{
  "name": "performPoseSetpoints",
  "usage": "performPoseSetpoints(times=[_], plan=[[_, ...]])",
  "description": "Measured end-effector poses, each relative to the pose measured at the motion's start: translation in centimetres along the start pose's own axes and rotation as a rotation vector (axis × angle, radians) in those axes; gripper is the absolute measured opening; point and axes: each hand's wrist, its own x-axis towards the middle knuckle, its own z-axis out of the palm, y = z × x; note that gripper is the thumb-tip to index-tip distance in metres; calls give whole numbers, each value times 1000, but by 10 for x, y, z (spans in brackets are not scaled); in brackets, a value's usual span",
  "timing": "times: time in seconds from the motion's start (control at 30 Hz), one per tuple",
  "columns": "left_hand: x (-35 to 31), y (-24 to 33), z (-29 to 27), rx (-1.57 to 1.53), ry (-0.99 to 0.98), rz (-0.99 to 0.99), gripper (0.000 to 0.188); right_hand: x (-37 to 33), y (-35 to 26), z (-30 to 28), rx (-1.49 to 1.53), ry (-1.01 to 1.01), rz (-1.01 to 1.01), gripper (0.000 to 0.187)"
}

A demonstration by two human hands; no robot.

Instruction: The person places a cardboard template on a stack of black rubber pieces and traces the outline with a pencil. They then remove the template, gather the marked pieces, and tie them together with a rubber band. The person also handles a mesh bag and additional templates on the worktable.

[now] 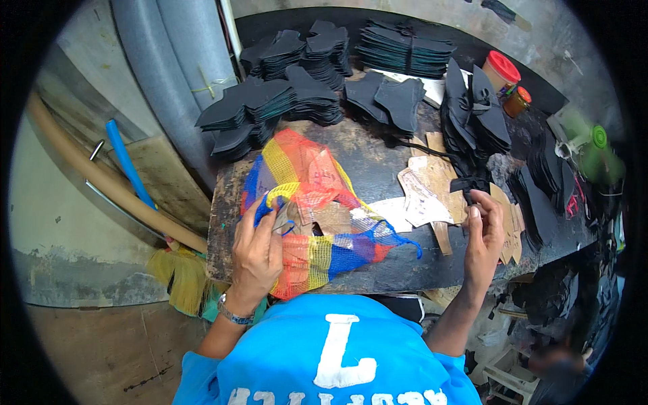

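Two bare hands work at a dark, worn table (pixel 378 169) as I watch from above. I see the left hand (pixel 258 251) at the near left, its fingers curled around the edge of a mesh bag (pixel 314 202) striped red, yellow and blue, which sprawls across the middle of the table. The right hand (pixel 484 233) is raised at the near right, thumb and fingers pinched on a black strap (pixel 470 185) that runs up to a tied bundle of black cut pieces (pixel 476 111). Tan cardboard patterns (pixel 428 189) lie between the bag and that hand. Stacks of black cut pieces (pixel 270 101) fill the far side, and a red-lidded jar (pixel 501 71) stands at the far right
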Motion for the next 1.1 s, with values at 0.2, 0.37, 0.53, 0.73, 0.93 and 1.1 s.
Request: performPoseSetpoints(times=[0.2, 0.37, 0.53, 0.73, 0.93, 1.1], plan=[[12, 9, 0, 19, 14, 39, 32, -22, -47, 65, 257, -617, -322, 43], [16, 13, -3, -27, 19, 60, 32, -39, -50, 119, -285, -651, -394, 53], [17, 17, -1, 22, -26, 110, 29, -47, -41, 119, -515, -758, -347, 72], [30, 22, 0, 6, 49, 160, 27, -47, -33, 122, -576, -721, -410, 66], [44, 29, -2, 11, 50, 184, 27, -47, -33, 120, -605, -718, -412, 44], [51, 32, -3, 14, 37, 167, 29, -47, -36, 117, -583, -677, -471, 36]])
